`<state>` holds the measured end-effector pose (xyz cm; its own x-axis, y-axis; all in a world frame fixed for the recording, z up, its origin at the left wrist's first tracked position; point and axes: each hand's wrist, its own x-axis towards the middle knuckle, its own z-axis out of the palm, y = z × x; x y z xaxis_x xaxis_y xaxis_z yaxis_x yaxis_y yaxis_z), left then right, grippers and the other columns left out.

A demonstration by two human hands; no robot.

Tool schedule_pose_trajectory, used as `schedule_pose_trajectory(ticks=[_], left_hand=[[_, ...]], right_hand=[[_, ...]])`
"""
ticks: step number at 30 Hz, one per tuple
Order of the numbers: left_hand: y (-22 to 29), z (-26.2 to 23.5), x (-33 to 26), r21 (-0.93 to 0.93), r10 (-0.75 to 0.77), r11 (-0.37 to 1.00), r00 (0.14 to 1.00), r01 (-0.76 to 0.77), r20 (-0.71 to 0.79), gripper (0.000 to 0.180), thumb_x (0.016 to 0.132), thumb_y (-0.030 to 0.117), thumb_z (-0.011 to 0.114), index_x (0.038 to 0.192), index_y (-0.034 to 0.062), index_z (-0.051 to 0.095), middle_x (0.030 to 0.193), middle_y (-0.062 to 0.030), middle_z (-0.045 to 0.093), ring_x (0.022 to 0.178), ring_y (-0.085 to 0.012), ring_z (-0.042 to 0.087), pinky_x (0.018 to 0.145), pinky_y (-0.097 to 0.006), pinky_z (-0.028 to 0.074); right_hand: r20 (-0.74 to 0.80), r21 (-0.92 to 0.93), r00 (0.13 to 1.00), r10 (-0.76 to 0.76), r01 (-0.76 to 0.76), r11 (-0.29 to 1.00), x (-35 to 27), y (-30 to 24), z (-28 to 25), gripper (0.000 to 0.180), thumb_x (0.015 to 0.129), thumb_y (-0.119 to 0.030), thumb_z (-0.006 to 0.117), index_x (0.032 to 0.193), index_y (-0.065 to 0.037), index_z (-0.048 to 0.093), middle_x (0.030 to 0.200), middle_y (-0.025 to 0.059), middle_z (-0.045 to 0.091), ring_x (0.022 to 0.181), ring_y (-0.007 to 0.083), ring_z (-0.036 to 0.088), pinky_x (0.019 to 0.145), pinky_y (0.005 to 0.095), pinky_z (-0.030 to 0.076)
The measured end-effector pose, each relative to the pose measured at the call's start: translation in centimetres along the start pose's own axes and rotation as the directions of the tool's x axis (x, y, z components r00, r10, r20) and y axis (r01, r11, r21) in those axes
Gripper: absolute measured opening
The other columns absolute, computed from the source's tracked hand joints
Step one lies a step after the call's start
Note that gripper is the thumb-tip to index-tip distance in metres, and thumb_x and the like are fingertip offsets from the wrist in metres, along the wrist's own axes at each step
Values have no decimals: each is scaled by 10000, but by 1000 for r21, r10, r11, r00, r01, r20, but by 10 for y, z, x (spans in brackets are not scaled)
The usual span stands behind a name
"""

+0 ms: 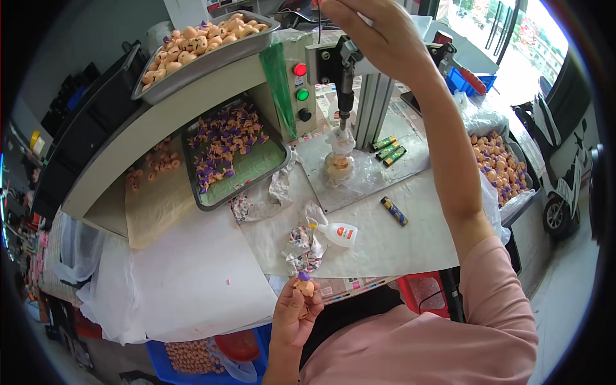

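My left hand point(295, 314) pinches a small doll figure point(304, 287), peach-coloured with a purple top, near the front edge of the table. High at the top edge, my right hand point(382, 38) reaches over the toggle clamp point(346, 61) of a bench press. Its fingers are bent together and partly cut off, and whatever they grip is hidden. Under the press rod, a plastic-wrapped fixture point(340, 163) stands on a metal base plate point(311, 183). Beyond my left hand lie a crumpled floral cloth point(305, 249) and a white squeeze bottle point(340, 234) with a yellow tip.
A dark tray point(260, 176) holds purple-and-peach parts; a metal tray point(151, 93) of peach heads sits above. Red and green buttons point(301, 82) face me. Several green sticks point(388, 151) and a dark tube point(394, 211) lie rightward. A blue crate point(157, 359) stands below; a filled bin point(516, 208) stands right.
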<state>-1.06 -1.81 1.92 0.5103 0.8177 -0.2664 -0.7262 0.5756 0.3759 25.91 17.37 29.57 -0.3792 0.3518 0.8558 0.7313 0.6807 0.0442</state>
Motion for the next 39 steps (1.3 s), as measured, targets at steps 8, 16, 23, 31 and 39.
schedule_pose_trajectory(ticks=[8, 16, 23, 31, 39], left_hand=[[14, -7, -15, 46, 33, 998, 998, -31, -57, 283, 933, 203, 587, 1192, 100, 538, 1086, -128, 607, 858, -162, 608, 726, -278, 575], [19, 3, -7, 141, 64, 989, 995, -53, -80, 248, 921, 116, 595, 1163, 94, 550, 1127, -137, 603, 887, -158, 629, 745, -267, 577], [22, 29, 8, 204, 64, 978, 995, -48, -72, 256, 894, 64, 620, 1136, 85, 541, 1116, -118, 605, 950, -183, 645, 822, -274, 572], [56, 47, 57, 435, 68, 899, 997, -50, -25, 249, 932, 123, 587, 1168, 57, 543, 1010, -42, 631, 641, -71, 556, 533, -200, 471], [31, 90, 191, 711, 24, 703, 1000, -6, -16, 259, 858, 236, 709, 1031, 68, 614, 840, 34, 604, 518, -15, 462, 450, -170, 393]], right_hand=[[-259, 67, 815, 519, -521, 851, -92, 2, 9, 209, 937, -175, 579, 1063, -50, 691, 886, 20, 690, 768, 43, 563, 691, 236, 462], [331, -58, 722, 607, -627, 777, -234, -22, 70, 292, 777, -147, 717, 1029, -27, 630, 1104, 138, 627, 1061, 327, 549, 920, 387, 439], [202, 162, 691, 694, -723, 672, -248, -26, 38, 270, 766, -37, 717, 1025, -33, 640, 961, 66, 669, 854, 185, 647, 744, 313, 512], [-468, -553, 634, 616, -754, 355, -284, 28, -137, 304, 840, -102, 651, 1142, -72, 634, 1018, 108, 621, 873, 225, 604, 760, 322, 499], [-562, -607, 707, 430, -705, 366, -261, 1, -131, 321, 819, -48, 635, 1138, -76, 640, 1179, 102, 581, 1016, 217, 562, 837, 326, 472]])
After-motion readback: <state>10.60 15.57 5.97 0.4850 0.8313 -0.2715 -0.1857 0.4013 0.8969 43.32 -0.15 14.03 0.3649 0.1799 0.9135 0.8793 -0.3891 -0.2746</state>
